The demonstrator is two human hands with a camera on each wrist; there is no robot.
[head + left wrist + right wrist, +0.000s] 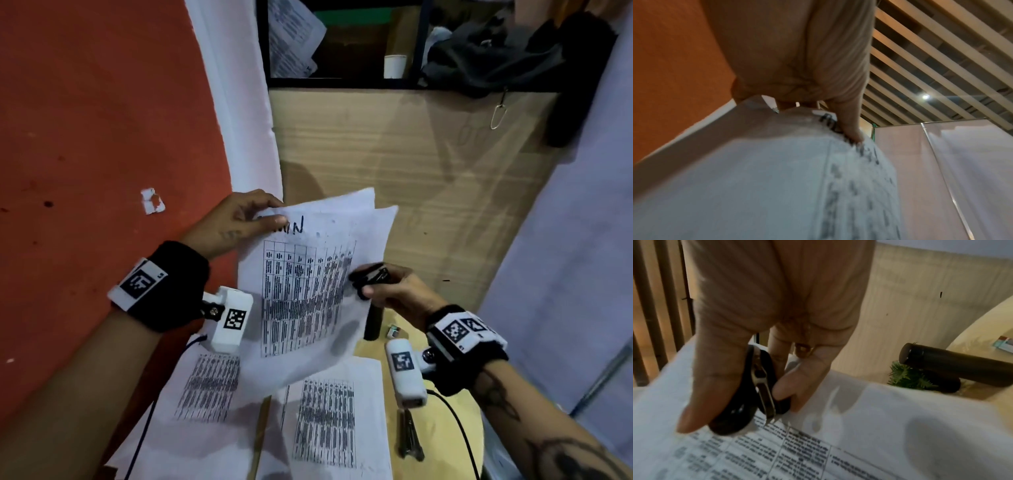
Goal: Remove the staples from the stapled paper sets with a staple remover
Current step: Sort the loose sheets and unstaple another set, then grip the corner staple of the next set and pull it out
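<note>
Stapled paper set [308,274], printed with tables, held raised above the round wooden table [442,425]. Left hand [236,222] pinches its top corner between thumb and fingers. Right hand [390,291] grips the black staple remover [756,391] at the sheet's right edge, fingers curled round it.

Round light-wood table [442,425], lower right of the head view. Directly on it: 2 printed sheets, one [209,394] at the left edge overhanging toward the orange floor, the other [329,421] just right of it. Dark cylinder [372,322] stands near the far rim, a small box [394,330] just beside it. Metal tool [409,435] lies right of the sheets, type unclear. Black cable [455,421] crosses the tabletop.
</note>
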